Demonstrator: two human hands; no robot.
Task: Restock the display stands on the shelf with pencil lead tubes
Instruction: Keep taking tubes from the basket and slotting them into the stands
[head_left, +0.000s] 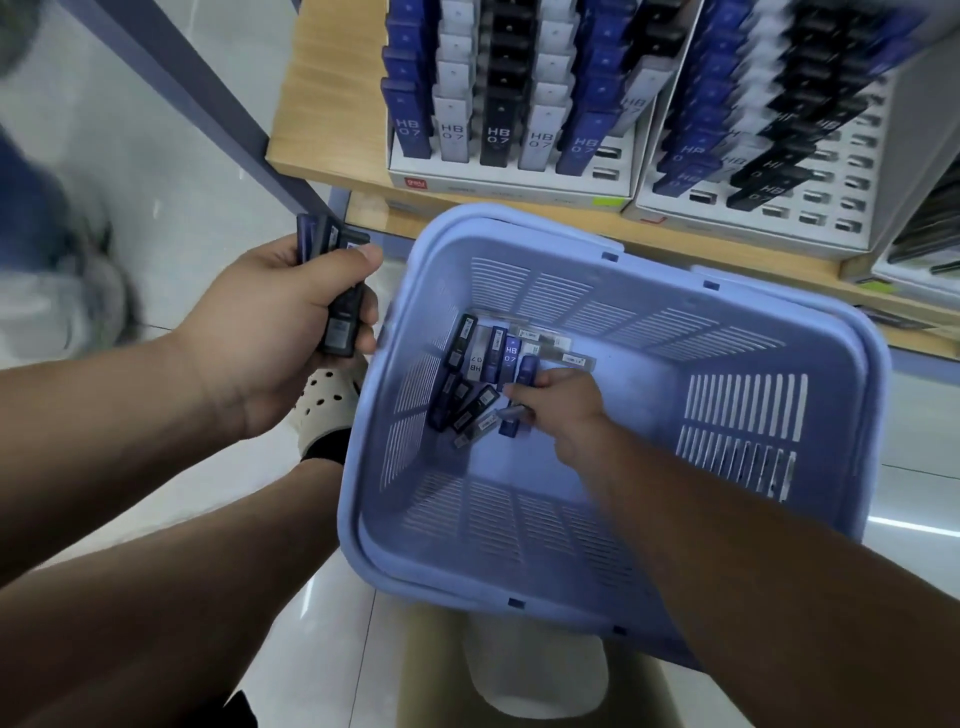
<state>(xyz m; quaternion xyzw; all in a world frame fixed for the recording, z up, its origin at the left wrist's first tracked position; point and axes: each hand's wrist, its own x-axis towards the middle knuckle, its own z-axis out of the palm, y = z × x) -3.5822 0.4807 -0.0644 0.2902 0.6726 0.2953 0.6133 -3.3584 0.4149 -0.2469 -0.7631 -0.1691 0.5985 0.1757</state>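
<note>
Clenching several tubes (340, 317), left hand (275, 332) is hovering centre-left; right hand (563, 410) is pinching a blue tube (527, 370): probably light, slick, best gripped mid-body.

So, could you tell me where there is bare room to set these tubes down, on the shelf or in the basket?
Free: the wooden shelf left of the left display stand; the basket floor between the right hand and the right wall; empty front slots in the right display stand. Crowded: the basket's far-left corner, where tubes pile.
</note>
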